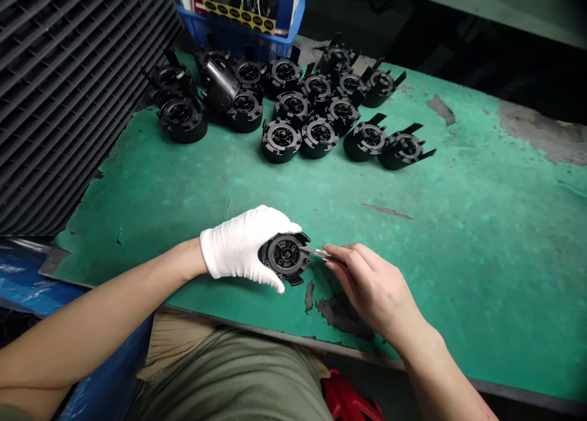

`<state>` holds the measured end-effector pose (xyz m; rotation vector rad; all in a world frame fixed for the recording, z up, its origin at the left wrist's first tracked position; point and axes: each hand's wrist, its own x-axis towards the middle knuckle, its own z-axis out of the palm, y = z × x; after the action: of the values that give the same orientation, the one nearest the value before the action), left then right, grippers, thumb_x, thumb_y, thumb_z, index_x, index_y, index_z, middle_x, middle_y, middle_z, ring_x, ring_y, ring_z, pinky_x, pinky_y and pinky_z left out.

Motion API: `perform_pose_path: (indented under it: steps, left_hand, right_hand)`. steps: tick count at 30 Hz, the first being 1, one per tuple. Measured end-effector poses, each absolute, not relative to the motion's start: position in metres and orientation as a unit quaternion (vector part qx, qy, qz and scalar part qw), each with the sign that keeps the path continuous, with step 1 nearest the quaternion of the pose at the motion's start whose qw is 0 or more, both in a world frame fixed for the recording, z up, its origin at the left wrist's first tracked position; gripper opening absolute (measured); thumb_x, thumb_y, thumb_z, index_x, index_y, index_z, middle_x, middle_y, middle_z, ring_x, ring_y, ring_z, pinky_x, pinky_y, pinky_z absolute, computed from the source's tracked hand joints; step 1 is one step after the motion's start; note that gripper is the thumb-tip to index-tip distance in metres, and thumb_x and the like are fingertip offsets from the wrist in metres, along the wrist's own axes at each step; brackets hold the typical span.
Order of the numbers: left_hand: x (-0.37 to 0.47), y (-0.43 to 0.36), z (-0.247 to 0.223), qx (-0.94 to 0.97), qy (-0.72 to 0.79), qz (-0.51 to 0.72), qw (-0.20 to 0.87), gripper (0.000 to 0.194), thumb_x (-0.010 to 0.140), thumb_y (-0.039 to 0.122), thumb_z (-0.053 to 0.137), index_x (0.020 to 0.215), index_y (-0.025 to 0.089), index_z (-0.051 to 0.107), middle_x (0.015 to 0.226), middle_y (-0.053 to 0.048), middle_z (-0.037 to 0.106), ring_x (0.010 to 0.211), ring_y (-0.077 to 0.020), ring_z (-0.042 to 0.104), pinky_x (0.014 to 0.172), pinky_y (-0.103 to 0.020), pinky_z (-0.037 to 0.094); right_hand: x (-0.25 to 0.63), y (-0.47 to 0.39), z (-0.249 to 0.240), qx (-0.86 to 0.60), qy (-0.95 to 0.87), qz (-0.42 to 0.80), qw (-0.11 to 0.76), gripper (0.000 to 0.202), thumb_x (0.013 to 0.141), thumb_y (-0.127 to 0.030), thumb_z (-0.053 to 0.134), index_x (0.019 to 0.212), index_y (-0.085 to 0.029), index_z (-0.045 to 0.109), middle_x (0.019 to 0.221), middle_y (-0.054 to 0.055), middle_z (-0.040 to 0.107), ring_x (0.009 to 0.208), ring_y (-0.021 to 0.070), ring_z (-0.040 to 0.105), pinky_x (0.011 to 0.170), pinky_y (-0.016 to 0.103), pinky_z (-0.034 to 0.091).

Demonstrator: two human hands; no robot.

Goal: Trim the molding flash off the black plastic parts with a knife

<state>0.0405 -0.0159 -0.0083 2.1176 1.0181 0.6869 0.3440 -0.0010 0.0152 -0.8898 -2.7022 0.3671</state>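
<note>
My left hand [250,244], in a white glove, is wrapped round a round black plastic housing [288,256] near the front of the green table. The housing's open, ribbed face is turned up towards me. My bare right hand [367,277] is closed on a slim metal craft knife [318,253]. Its pointed blade reaches the right side of the housing's face; whether it touches the plastic I cannot tell. The fingers of the right hand hide most of the knife's handle.
Several similar black housings [280,139] stand across the back of the green table [458,244], one lying tilted on others [220,85]. Behind them is a blue bin [288,33] with parts. Black slatted panels [68,91] rise at the left. Worn patches mark the tabletop.
</note>
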Motion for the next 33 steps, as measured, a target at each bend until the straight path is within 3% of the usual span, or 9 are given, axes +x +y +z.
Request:
perform_pose_path:
  steps: [19, 33]
  left_hand:
    - [0.041, -0.012, -0.005, 0.820, 0.384, 0.250, 0.344, 0.078, 0.074, 0.088, 0.076, 0.120, 0.024, 0.072, 0.108, -0.011, 0.077, 0.098, -0.0338, 0.074, 0.088, -0.043, 0.055]
    - [0.039, -0.011, -0.006, 0.819, 0.368, 0.260, 0.355, 0.079, 0.078, 0.084, 0.077, 0.127, 0.023, 0.070, 0.115, -0.011, 0.077, 0.101, -0.0330, 0.074, 0.090, -0.042, 0.053]
  right_hand:
    - [0.331, 0.018, 0.025, -0.259, -0.959, 0.045, 0.108, 0.026, 0.107, -0.016, 0.059, 0.133, -0.016, 0.060, 0.102, 0.008, 0.071, 0.084, 0.0196, 0.059, 0.076, 0.034, 0.046]
    - [0.335, 0.012, 0.021, -0.254, -0.961, 0.050, 0.093, 0.029, 0.104, -0.011, 0.061, 0.133, -0.012, 0.062, 0.100, 0.009, 0.068, 0.083, 0.0195, 0.056, 0.075, 0.032, 0.044]
